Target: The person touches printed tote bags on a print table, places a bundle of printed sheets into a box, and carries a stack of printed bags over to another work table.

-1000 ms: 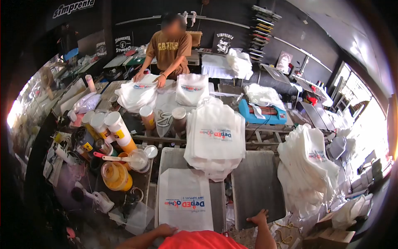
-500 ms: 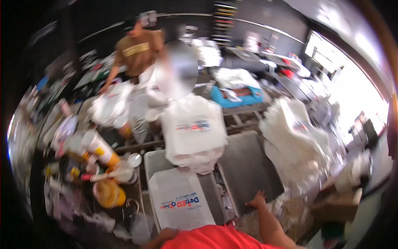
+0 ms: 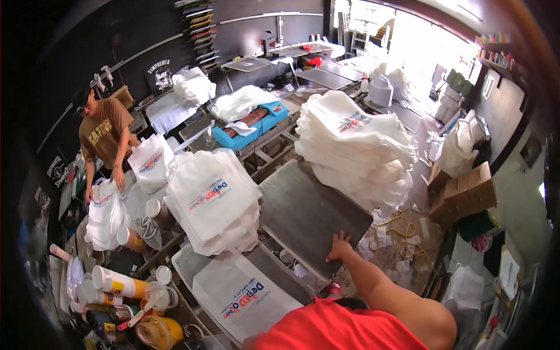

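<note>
My right hand lies with its fingers spread on the near right edge of a dark grey board. Nothing is held in it. My left hand does not show; the red shirt covers the area at the bottom. Just in front of me a single white printed bag lies flat on another grey board. Beyond it stands a stack of white bags with blue and red print. A taller, uneven stack of similar bags is past the far end of the dark board.
Tubs of ink and other containers crowd the lower left. A co-worker handles a white bag at the left. A blue device sits on the rear table. Cardboard boxes and a yellow cord are at right.
The view has swung to the right and sharpened, so the stacks and co-worker appear further left. My right hand is still on the dark board, fingers spread. My left arm has slipped behind the shirt.
</note>
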### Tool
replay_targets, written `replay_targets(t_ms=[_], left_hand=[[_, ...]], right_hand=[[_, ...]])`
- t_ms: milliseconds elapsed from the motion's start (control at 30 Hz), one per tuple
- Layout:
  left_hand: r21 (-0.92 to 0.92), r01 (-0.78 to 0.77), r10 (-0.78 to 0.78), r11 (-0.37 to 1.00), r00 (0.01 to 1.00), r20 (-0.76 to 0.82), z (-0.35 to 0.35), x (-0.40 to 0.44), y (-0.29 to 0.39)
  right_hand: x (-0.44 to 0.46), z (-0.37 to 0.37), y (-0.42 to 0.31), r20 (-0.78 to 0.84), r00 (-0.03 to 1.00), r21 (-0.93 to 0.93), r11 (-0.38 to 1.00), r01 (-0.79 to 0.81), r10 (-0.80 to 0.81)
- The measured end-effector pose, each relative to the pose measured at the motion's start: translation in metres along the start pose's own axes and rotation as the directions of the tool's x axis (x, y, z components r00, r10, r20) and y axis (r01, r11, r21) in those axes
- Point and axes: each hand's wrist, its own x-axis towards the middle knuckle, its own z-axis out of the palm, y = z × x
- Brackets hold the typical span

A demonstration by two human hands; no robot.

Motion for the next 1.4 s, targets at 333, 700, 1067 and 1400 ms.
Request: replay_targets(t_ms=[333, 700, 1067, 1400], left_hand=[[0.079, -0.039, 0.037, 0.996, 0.999, 0.016, -0.031, 0.018, 0.02], [0.233, -0.151, 0.133, 0.961, 0.987, 0.09, -0.056, 0.062, 0.074], [0.252, -0.154, 0.131, 0.956, 0.986, 0.105, -0.058, 0.067, 0.079], [0.169, -0.087, 0.079, 0.982, 0.996, 0.049, -0.053, 0.037, 0.041]], right_hand=[[-0.008, -0.005, 0.001, -0.023, 0.999, 0.044, 0.998, 0.042, -0.041], [-0.026, -0.018, -0.004, -0.021, 0.998, 0.175, 0.983, -0.049, 0.054], [-0.047, -0.04, -0.009, 0.033, 0.999, 0.164, 0.986, -0.019, 0.014], [-0.025, -0.019, -0.004, 0.045, 0.999, 0.163, 0.986, 0.014, -0.021]])
